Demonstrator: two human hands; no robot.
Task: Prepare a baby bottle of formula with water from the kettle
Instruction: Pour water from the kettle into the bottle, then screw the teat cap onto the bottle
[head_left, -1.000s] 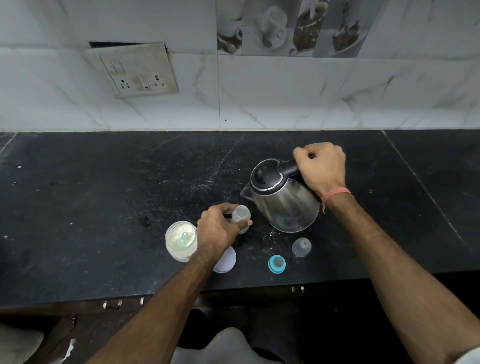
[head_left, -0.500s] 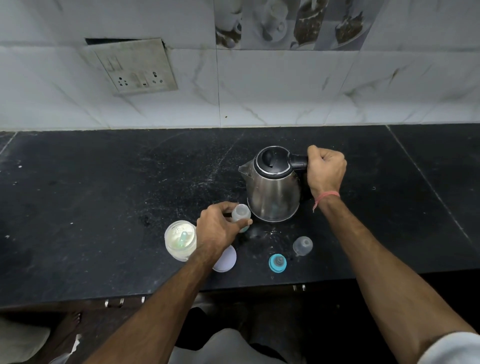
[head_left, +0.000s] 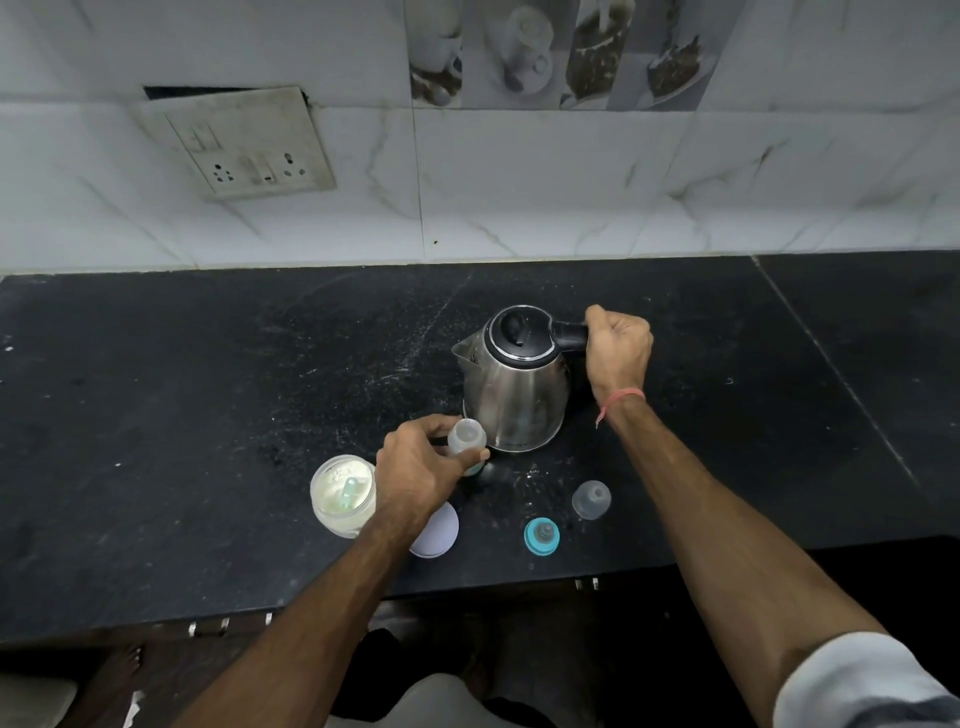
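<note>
A steel kettle (head_left: 514, 389) with a black lid stands upright on the black counter (head_left: 208, 389). My right hand (head_left: 618, 348) is closed around its black handle. Just in front of the kettle, my left hand (head_left: 415, 473) holds a small clear baby bottle (head_left: 466, 436), which stands open-topped on the counter. An open jar of white formula powder (head_left: 343, 493) with a green scoop inside sits to the left of that hand. The teal teat ring (head_left: 541, 536) and a clear bottle cap (head_left: 591, 500) lie near the front edge.
A pale round lid (head_left: 439, 532) lies partly under my left wrist. A switch and socket plate (head_left: 249, 150) hangs on the tiled wall behind. The counter's front edge runs just below the teat ring.
The kettle was tilted with its spout over the bottle; it has swung back upright and now rests on the counter behind the bottle. My left hand has kept its hold.
</note>
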